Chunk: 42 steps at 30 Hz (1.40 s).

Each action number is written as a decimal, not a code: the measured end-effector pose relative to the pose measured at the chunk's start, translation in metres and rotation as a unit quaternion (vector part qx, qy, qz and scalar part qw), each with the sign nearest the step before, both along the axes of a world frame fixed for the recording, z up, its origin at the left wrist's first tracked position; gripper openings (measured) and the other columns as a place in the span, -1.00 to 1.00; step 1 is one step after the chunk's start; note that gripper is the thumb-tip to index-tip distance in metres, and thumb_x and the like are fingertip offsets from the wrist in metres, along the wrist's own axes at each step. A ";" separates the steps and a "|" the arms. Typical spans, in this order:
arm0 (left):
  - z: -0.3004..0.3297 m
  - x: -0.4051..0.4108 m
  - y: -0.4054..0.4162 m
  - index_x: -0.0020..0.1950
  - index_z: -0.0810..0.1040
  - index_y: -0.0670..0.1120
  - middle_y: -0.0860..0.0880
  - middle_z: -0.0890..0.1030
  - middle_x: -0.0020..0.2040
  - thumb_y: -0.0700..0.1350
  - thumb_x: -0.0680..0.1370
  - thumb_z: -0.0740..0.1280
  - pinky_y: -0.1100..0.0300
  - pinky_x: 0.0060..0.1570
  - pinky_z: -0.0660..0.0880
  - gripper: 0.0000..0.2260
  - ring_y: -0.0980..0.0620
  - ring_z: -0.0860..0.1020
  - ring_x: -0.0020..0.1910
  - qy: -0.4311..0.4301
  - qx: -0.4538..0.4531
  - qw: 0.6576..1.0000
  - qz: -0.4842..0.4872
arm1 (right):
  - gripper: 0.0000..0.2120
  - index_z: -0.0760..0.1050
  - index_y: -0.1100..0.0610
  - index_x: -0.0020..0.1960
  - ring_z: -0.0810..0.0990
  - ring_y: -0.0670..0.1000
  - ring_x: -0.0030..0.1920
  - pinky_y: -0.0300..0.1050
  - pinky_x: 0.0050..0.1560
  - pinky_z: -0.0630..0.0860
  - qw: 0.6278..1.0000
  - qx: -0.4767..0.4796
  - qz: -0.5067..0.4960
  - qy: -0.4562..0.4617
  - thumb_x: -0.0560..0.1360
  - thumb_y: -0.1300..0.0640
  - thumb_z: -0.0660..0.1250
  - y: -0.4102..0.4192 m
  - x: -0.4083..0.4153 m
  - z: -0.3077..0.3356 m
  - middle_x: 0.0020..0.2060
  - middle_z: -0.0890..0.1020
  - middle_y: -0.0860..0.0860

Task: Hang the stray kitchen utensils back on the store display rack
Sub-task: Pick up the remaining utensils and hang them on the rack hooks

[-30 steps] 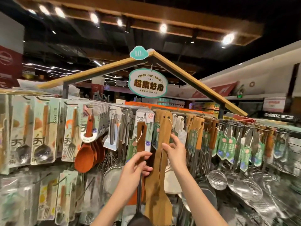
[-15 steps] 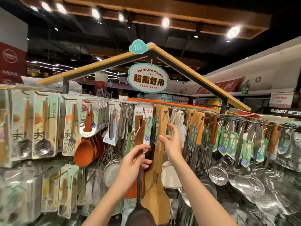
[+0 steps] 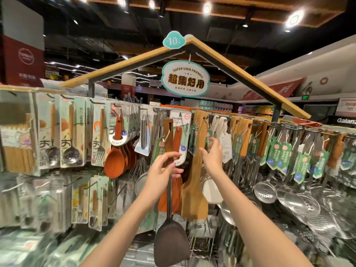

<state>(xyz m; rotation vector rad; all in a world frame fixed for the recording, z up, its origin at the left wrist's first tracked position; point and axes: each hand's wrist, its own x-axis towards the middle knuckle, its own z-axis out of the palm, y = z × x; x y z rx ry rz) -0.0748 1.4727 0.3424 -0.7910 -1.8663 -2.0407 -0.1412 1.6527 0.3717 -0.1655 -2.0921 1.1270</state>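
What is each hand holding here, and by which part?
The left hand grips the black spatula at the lower end of its brown wooden handle. The right hand holds nothing, its fingers spread beside the hung wooden spatula.

Dark ceiling; round spotlights; wooden beam overhead.

An oval sign reading "SUPER USER-FRIENDLY" hangs at upper centre under a peaked wooden roof frame. A teal "10" price tag tops the peak. Ceiling spotlights glow above; a red banner fills the upper left.
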 end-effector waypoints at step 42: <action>-0.008 0.007 0.270 0.31 0.35 0.15 0.10 0.52 0.13 -0.28 0.56 0.20 0.11 -0.04 0.47 -0.57 0.03 0.56 -0.09 -0.027 -0.129 0.975 -0.179 | -0.48 0.28 0.02 0.45 0.57 0.02 -0.12 -0.22 -0.12 0.48 0.995 -0.057 0.000 0.079 0.53 0.17 0.32 0.189 0.084 0.051 -0.12 0.57 0.08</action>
